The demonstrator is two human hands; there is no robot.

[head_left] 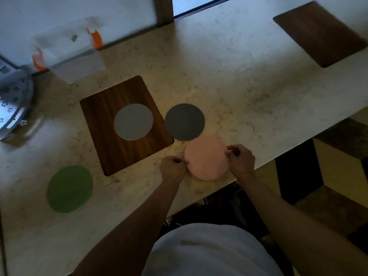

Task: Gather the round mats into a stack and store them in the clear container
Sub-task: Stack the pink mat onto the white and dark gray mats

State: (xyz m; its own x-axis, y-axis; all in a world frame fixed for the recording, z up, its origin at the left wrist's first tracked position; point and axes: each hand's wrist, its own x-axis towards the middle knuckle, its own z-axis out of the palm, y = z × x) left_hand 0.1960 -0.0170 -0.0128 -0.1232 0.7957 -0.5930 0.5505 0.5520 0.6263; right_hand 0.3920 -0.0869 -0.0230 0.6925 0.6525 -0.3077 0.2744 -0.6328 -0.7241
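Observation:
A pink round mat (206, 157) lies near the counter's front edge. My left hand (172, 168) pinches its left rim and my right hand (242, 160) pinches its right rim. A dark grey round mat (184, 122) lies just behind it, touching or slightly overlapped by it. A light grey round mat (133, 121) rests on a wooden board (123, 156). A green round mat (69, 189) lies at the front left. The clear container (67, 49) with orange clips stands at the back left, blurred.
A second wooden board (320, 34) lies at the back right of the marble counter (239, 76). A perforated metal pan (14, 102) sits at the left edge. The counter's front edge runs diagonally just below my hands.

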